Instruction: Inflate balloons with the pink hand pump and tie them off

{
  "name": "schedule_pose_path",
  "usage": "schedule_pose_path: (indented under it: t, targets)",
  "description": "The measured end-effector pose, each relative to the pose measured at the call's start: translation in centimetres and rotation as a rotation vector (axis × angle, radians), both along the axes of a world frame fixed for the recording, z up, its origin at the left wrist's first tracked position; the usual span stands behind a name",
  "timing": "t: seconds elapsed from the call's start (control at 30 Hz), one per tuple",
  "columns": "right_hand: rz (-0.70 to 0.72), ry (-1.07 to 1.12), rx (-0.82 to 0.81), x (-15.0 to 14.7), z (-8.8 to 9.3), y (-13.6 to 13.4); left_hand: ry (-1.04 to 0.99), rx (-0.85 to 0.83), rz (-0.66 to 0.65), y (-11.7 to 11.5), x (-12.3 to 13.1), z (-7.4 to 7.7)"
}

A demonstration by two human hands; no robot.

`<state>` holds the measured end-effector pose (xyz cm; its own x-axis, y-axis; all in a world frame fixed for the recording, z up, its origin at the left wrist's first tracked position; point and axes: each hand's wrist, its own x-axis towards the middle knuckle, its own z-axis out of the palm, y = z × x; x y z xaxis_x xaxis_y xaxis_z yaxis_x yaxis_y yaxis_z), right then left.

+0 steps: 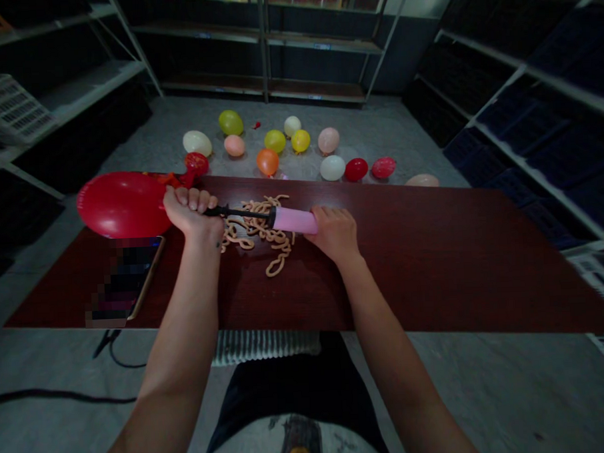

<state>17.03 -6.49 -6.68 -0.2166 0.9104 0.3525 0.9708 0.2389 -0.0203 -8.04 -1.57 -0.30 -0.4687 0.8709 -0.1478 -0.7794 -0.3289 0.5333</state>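
Far left of frame: 1 white slatted crate [11, 105], cut off by the edge. Then 1 big red balloon [123, 204] over the desk [458, 260], right end behind the left hand [194, 208]; can't tell if it's attached to anything. Below it 1 phone [147, 280], screen pixelated, unreadable.

Left hand clamped on the black-shaft end of 1 hand pump [286, 218]; fist hides that end. Pump sits mid-frame, pink barrel on the right. Tan strands [278, 261] on the desk under it, tangled and partly covered, can't count. Right hand [337, 231] wrapped around the barrel's right end, hiding it. Hands well apart.

Upper middle: floor balloons [268, 162], I count 12 inflated, rightmost half hidden by the desk edge. Plus 1 small red balloon [197, 163] at the far edge near the left hand; can't tell if it's on desk or floor. Right edge: dark blue crates [575, 174], too dark to count.
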Motion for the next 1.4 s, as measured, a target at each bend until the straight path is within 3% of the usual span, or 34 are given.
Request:
schedule_pose_path:
  t: [0.2, 0.53, 0.7, 0.9, 1.13, 1.4]
  targets:
    - [0.064, 0.028, -0.089, -1.5, -0.3, -0.3, 0.087, -0.004, -0.015, -0.1, 0.6, -0.3]
    - [0.08, 0.122, -0.011, -3.1, -1.7, 0.1, 0.119, 0.023, -0.14, -0.9, 4.0, -1.1]
    - [0.057, 0.141, 0.003, -3.3, -2.3, 0.4, 0.12, 0.041, -0.1, -0.6, 4.1, -1.5]
    - [0.016, 0.116, -0.034, -3.7, -1.6, 0.0, 0.115, -0.071, 0.002, 0.2, 3.6, -2.0]
    - [0.075, 0.167, -0.061, -4.0, -1.1, -0.8, 0.111, -0.026, 0.039, -1.5, 2.3, -0.3]
    - [0.137, 0.249, -0.017, -3.3, -1.3, -1.4, 0.165, 0.001, 0.122, -3.9, -1.8, 3.5]
